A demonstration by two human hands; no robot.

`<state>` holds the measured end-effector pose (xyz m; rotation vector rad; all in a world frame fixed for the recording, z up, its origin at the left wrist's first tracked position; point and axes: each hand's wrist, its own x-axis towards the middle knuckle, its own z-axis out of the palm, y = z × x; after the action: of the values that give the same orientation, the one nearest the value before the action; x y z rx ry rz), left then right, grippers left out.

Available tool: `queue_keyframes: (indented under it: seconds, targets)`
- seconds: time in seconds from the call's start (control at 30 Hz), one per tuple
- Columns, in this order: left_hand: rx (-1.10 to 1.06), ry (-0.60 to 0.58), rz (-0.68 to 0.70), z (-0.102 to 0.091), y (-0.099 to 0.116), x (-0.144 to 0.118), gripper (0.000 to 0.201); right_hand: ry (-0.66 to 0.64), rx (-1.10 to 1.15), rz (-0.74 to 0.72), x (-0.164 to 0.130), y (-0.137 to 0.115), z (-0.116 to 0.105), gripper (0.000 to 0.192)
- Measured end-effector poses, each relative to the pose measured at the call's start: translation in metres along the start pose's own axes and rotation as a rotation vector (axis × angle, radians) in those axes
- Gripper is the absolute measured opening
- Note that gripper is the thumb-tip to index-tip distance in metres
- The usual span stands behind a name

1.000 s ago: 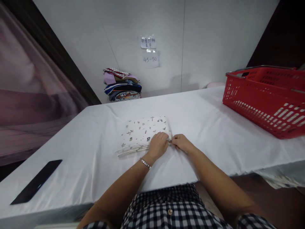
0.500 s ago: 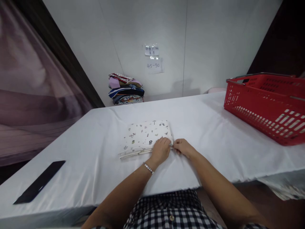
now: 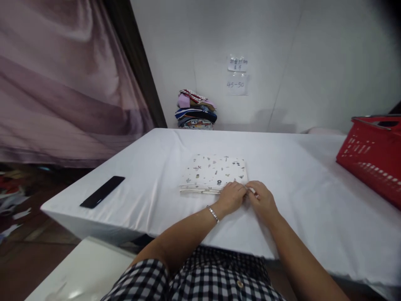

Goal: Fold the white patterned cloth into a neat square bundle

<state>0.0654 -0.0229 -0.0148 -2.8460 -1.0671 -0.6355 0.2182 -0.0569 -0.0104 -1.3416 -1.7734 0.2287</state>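
Note:
A folded white cloth printed with small plant-like figures lies flat on the white-covered table, its stacked layers showing along the front edge. At its near right corner, my left hand is closed on the edge, a bracelet round the wrist. My right hand is pinched at that same corner, its fingertips meeting those of my left hand. The bit of fabric between the fingers is mostly hidden.
A black flat object lies on the table's left side. Folded fabrics are piled by the wall behind the table. At right stands a red basket. A pinkish curtain hangs at left, above a white surface lower down.
The view has turned left, so everything sits further right. My right hand has come closer to the left one, at the cloth's corner. The cloth stays folded.

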Motion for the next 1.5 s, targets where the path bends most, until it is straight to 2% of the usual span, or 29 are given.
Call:
queue_keyframes:
  seconds: [0.1, 0.3, 0.47, 0.6, 0.77, 0.9, 1.03, 1.27, 1.5]
  targets:
    - [-0.021, 0.021, -0.023, 0.001, -0.001, -0.003, 0.015, -0.097, -0.021, -0.123, -0.002, 0.001, 0.002, 0.032]
    - [-0.007, -0.004, -0.014, -0.008, -0.002, -0.013, 0.016, -0.214, -0.119, -0.13, -0.003, 0.004, 0.0, 0.032]
    - [0.008, -0.001, -0.02, -0.019, -0.014, -0.027, 0.023, -0.185, -0.151, -0.212, -0.003, 0.007, 0.001, 0.024]
    - [-0.019, 0.039, -0.061, -0.032, -0.039, -0.047, 0.02, -0.156, -0.136, -0.245, -0.003, 0.01, 0.002, 0.02]
    - [-0.014, 0.1, -0.174, -0.05, -0.075, -0.073, 0.022, -0.148, -0.146, -0.24, -0.002, 0.006, 0.003, 0.015]
    - [-0.016, 0.114, -0.208, -0.056, -0.092, -0.08, 0.021, -0.135, -0.173, -0.224, -0.001, 0.006, 0.005, 0.015]
    - [-0.038, 0.088, -0.184, -0.057, -0.097, -0.077, 0.021, -0.133, -0.185, -0.223, -0.002, 0.007, 0.006, 0.022]
    - [-0.079, 0.171, -0.172, -0.055, -0.096, -0.079, 0.021, -0.096, -0.093, -0.133, -0.003, 0.011, 0.009, 0.016]
    - [-0.089, 0.153, -0.136, -0.05, -0.099, -0.081, 0.017, -0.06, -0.108, -0.194, -0.001, 0.011, 0.009, 0.017]
